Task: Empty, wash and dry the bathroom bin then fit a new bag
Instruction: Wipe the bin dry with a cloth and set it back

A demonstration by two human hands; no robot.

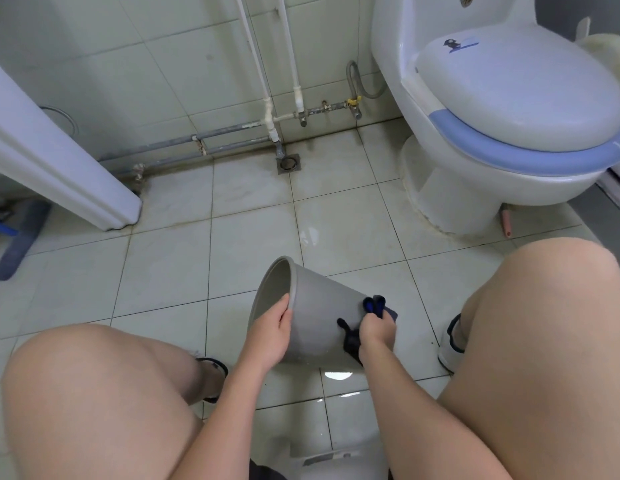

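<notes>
A grey plastic bin is tipped on its side above the tiled floor, its open mouth facing up and to the left. My left hand grips the bin's rim, thumb over the edge. My right hand holds a dark blue cloth bunched against the bin's outer wall near its base. No bag is visible in the bin.
A white toilet with its lid down stands at the right. A floor drain and wall pipes lie ahead. A mop head lies at the left beside a white pedestal. Wet patches shine on the floor. My knees flank the bin.
</notes>
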